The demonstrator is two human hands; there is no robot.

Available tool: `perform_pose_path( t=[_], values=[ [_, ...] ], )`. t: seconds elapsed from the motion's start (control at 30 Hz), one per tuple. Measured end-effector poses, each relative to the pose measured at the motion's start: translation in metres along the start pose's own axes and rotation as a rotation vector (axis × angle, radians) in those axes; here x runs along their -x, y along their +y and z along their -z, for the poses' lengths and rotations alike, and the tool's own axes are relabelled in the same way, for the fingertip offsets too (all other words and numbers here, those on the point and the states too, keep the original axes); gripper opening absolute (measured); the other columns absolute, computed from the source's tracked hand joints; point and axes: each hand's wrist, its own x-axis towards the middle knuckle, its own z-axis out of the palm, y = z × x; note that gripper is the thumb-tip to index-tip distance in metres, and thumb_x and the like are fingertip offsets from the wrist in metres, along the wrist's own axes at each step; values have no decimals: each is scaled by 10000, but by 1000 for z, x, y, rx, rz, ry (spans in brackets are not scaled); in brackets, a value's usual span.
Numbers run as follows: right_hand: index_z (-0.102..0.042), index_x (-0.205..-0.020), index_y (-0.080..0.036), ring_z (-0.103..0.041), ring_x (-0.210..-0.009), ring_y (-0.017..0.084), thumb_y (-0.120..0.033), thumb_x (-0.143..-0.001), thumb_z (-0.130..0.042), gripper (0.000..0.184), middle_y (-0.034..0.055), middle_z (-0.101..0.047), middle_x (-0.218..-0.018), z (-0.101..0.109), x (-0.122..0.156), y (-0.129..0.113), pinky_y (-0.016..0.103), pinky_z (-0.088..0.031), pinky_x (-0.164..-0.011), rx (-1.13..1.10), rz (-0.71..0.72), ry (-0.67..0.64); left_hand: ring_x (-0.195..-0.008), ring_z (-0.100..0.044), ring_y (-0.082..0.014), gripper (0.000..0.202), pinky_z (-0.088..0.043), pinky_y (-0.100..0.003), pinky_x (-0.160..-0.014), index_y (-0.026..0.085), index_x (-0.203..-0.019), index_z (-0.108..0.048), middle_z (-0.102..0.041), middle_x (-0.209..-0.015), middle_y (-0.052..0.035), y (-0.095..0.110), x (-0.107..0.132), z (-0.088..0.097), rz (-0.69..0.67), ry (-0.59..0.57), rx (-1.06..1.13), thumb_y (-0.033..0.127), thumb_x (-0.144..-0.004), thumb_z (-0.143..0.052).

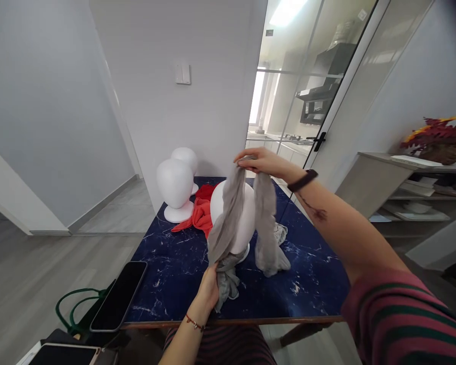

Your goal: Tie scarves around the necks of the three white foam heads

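A long grey scarf [228, 218] hangs over a white foam mannequin head [243, 213] standing on the dark blue marbled table [175, 284]. My right hand [260, 161] is raised above the head, fingers pinched on the scarf's upper fold, with both ends drooping down either side. My left hand [208, 291] is low near the table's front edge, closed on the scarf's bunched lower end.
Two more white mannequin heads [176, 188] stand at the table's back left beside a red cloth [199, 213]. A black phone [118, 296] overhangs the table's left front corner. A glass door is behind, with shelves and a flower basket [439, 139] at right.
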Motion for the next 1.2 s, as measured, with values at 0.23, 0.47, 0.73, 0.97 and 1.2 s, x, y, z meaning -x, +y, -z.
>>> perform_pose_path(
  t=[0.23,0.47,0.73,0.97,1.2],
  values=[
    [-654,-969,-63,-397,-512,16,-342,-775,-618,341,21,-643,-723,-12,-64,69,160,-335,-513,59,8,21,-923,-668,-260,341,-520,-337,-793,94,-1046,-627,-707,-977,-141,-1,5,-5,-108,4,-55,257,-751,-676],
    [-702,-854,-58,-501,-585,85,-251,-730,-634,239,52,-671,-689,-12,-32,137,201,-384,-566,200,-363,257,-1036,-624,-228,390,-502,-278,-832,176,-1058,-606,-681,-1073,-78,-1,5,-1,-135,0,-81,205,-690,-729],
    [-689,-679,-87,-451,-489,94,-269,-684,-618,195,48,-636,-577,4,82,186,225,-339,-488,270,-513,298,-876,-631,-159,455,-459,-245,-783,241,-1041,-496,-653,-983,-16,-3,5,-6,-275,130,-247,157,-657,-726],
    [-618,-1098,-122,-584,-678,172,-500,-741,-590,521,70,-688,-815,-53,204,156,274,-439,-599,-131,-606,101,-731,-615,-146,464,-460,-243,-695,257,-964,-436,-604,-839,25,-11,0,-3,-257,62,-220,149,-623,-731],
    [-207,-1442,-189,-528,-640,127,-488,-742,-651,881,-16,-593,-744,-122,272,115,225,-383,-576,-313,-598,-154,-665,-535,-132,223,-412,-215,-616,202,-788,-549,-572,-745,11,-15,8,-7,-400,-22,-444,193,-638,-715]
  ],
)
